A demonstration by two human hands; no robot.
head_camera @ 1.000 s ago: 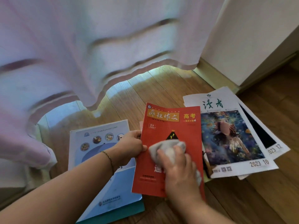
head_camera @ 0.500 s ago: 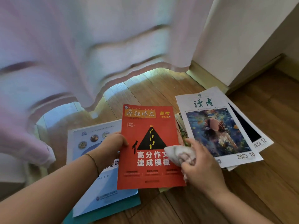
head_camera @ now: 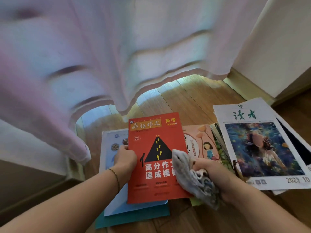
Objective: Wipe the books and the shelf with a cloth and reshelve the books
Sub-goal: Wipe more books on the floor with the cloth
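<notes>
A person's two forearms reach in from the lower edge over a wooden floor (head_camera: 193,105) strewn with books. Nearest the viewer, a teal folder (head_camera: 134,217) lies flat beneath a pale blue book (head_camera: 116,195), both partly covered by the red book (head_camera: 154,158) that serves as the centre of the scene. The right hand (head_camera: 212,179), just right of the red book's lower corner, is closed round a crumpled grey cloth (head_camera: 190,177), whose bunched end lies against the red cover's right edge and hides part of its white title. The left hand (head_camera: 125,159) grips the red book's left edge, thumb on the cover and fingers curled behind; a thin bracelet (head_camera: 116,178) circles that wrist. Right of the red book, a pink book (head_camera: 200,140) with a drawn girl on its cover lies partly under it. Further right a magazine (head_camera: 259,147) with a painted blue cover, dated 2023 10, tops a fanned stack of others, their edges showing beneath it. Beyond the red book, a pale pink curtain (head_camera: 117,56) hangs with its wavy hem just above the floor, blurred and filling the upper frame. Far right of it stands a white wall (head_camera: 282,47) with a light skirting board (head_camera: 249,88); no shelf shows in this view
</notes>
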